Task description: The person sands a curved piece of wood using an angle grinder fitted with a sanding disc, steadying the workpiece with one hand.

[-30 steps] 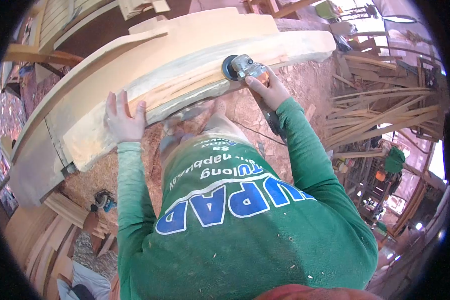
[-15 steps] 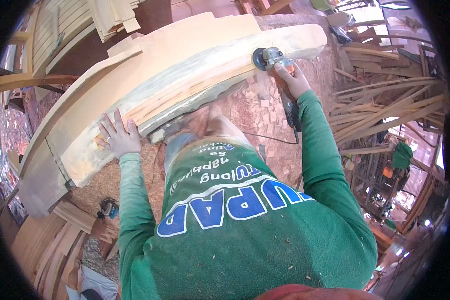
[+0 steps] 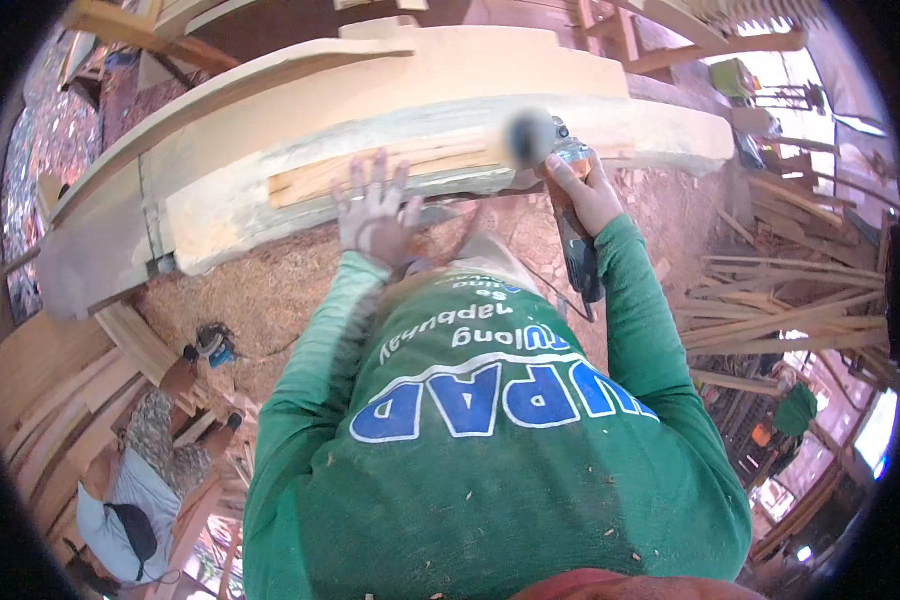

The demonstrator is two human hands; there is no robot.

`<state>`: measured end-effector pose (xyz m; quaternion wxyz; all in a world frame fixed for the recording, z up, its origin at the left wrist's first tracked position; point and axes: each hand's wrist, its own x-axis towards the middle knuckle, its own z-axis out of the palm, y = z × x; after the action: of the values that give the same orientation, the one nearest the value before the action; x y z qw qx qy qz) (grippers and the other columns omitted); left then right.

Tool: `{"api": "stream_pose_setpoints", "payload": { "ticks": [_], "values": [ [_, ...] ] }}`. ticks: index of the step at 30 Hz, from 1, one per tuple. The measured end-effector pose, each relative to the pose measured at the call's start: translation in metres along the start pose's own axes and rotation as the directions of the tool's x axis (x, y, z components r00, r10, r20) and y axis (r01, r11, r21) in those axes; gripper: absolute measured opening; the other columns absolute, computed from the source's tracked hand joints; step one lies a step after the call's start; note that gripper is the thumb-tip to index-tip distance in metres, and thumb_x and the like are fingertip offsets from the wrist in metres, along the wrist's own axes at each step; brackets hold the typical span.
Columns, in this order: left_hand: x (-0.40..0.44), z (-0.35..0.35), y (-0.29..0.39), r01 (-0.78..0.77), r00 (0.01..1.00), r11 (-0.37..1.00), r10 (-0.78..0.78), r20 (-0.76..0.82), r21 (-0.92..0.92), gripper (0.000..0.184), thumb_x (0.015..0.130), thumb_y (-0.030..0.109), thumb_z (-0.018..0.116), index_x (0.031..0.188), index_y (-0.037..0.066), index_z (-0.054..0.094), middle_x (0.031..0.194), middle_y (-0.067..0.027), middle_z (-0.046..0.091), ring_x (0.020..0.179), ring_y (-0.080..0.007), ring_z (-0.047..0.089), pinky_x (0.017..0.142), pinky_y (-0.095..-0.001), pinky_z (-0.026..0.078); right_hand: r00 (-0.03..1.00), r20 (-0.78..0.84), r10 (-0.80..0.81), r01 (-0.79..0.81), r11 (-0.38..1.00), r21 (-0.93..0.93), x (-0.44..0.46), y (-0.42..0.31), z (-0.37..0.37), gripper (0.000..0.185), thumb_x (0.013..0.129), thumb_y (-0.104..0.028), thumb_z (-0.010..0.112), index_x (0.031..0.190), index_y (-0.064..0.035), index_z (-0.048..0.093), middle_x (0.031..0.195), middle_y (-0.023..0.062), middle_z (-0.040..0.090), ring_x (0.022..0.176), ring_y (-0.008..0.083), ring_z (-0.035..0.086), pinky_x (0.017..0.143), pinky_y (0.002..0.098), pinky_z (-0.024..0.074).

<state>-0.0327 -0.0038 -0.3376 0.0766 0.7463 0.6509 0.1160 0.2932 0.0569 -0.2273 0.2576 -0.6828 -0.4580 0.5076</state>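
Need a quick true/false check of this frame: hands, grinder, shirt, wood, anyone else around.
1. The right hand grips the grinder. True.
2. The left hand also holds the grinder. False: it is spread open at the near edge of the workpiece.
3. The shirt is red. False: it is green.
4. A second person is at the lower left. True.
5. Loose wood strips lie at the right of the view. True.

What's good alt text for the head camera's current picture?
The right hand holds a disc power tool over a long, pale wooden piece, the left hand spread at its near edge. The camera wearer's green shirt fills the foreground; another person is at lower left.
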Motion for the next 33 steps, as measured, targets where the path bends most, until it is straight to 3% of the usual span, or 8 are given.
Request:
{"api": "stream_pose_setpoints", "payload": {
  "ticks": [7,10,16,17,21,28,31,33],
  "values": [
    [-0.016,-0.023,-0.098,0.089,0.994,0.996,-0.091,-0.058,-0.024,0.055,0.104,0.046,0.054,0.154,0.022,0.057,0.166,-0.0036,0.046,0.155,-0.0316,0.038,0.126,-0.0666,0.008,0.998,0.045,-0.052,0.055,0.996,-0.072,-0.002,-0.036,0.101,0.09,0.092,-0.052,0.079,0.147,0.0084,0.042,0.124,0.0193,0.069,0.115,0.0229,0.067,0.101,0.0344,0.0518],
    [-0.029,-0.037,-0.146,0.217,0.976,0.975,-0.215,-0.042,0.054,0.055,0.105,0.045,0.053,0.153,0.017,0.058,0.168,-0.0033,0.043,0.159,-0.0321,0.03,0.126,-0.069,0.006,0.993,0.113,0.044,-0.026,0.987,-0.157,-0.013,-0.067,0.135,0.094,0.091,-0.057,0.078,0.146,0.0096,0.041,0.122,0.0212,0.07,0.114,0.025,0.068,0.1,0.0354,0.0528],
    [-0.066,-0.07,-0.208,0.265,0.935,0.953,-0.291,-0.204,-0.147,0.052,0.103,0.035,0.058,0.148,0.008,0.061,0.161,-0.0151,0.051,0.153,-0.0376,0.04,0.125,-0.069,0.009,0.977,0.212,0.019,0.064,0.924,-0.378,-0.024,-0.082,0.209,0.106,0.086,-0.071,0.074,0.143,0.0116,0.042,0.124,0.0296,0.068,0.119,0.0348,0.069,0.102,0.039,0.0528],
    [-0.07,-0.072,-0.213,0.263,0.928,0.951,-0.295,-0.229,-0.16,0.051,0.103,0.033,0.059,0.147,0.008,0.062,0.158,-0.0157,0.053,0.152,-0.0382,0.043,0.125,-0.0687,0.011,0.966,0.257,0.004,0.083,0.941,-0.329,-0.029,-0.089,0.223,0.111,0.084,-0.076,0.072,0.142,0.0145,0.042,0.126,0.0345,0.067,0.122,0.0394,0.068,0.104,0.0415,0.052],
    [-0.081,-0.078,-0.216,0.274,0.898,0.927,-0.342,-0.277,-0.255,0.046,0.101,0.029,0.061,0.141,0.007,0.067,0.152,-0.0171,0.06,0.147,-0.0395,0.049,0.124,-0.066,0.019,0.947,0.313,0.069,0.121,0.828,-0.548,-0.033,-0.119,0.262,0.116,0.083,-0.082,0.069,0.134,0.02,0.045,0.125,0.0395,0.065,0.123,0.045,0.067,0.104,0.0451,0.0522],
    [-0.085,-0.082,-0.205,0.21,0.881,0.916,-0.329,-0.34,-0.342,0.036,0.099,0.023,0.064,0.13,0.006,0.073,0.138,-0.017,0.069,0.136,-0.0384,0.06,0.122,-0.0562,0.033,0.924,0.374,0.076,0.17,0.796,-0.581,-0.036,-0.147,0.305,0.105,0.082,-0.08,0.069,0.118,0.0185,0.062,0.115,0.0359,0.07,0.117,0.0416,0.07,0.1,0.0454,0.0538],
    [-0.075,-0.082,-0.2,0.127,0.894,0.894,-0.29,-0.341,-0.43,0.026,0.1,0.018,0.065,0.12,0.005,0.075,0.12,-0.0171,0.076,0.115,-0.0348,0.072,0.106,-0.0459,0.052,0.93,0.364,0.057,0.137,0.864,-0.485,-0.036,-0.142,0.29,0.092,0.085,-0.076,0.07,0.115,0.01,0.07,0.106,0.0277,0.074,0.106,0.037,0.072,0.096,0.0439,0.0547],
    [-0.066,-0.086,-0.192,0.114,0.913,0.882,-0.275,-0.301,-0.458,0.022,0.098,0.016,0.067,0.115,0.005,0.076,0.11,-0.0155,0.077,0.101,-0.0327,0.074,0.093,-0.0427,0.056,0.939,0.335,0.075,0.088,0.89,-0.447,-0.033,-0.13,0.275,0.087,0.086,-0.075,0.07,0.117,0.0054,0.072,0.104,0.0247,0.075,0.103,0.0356,0.073,0.095,0.0433,0.0552]
  ]
}}
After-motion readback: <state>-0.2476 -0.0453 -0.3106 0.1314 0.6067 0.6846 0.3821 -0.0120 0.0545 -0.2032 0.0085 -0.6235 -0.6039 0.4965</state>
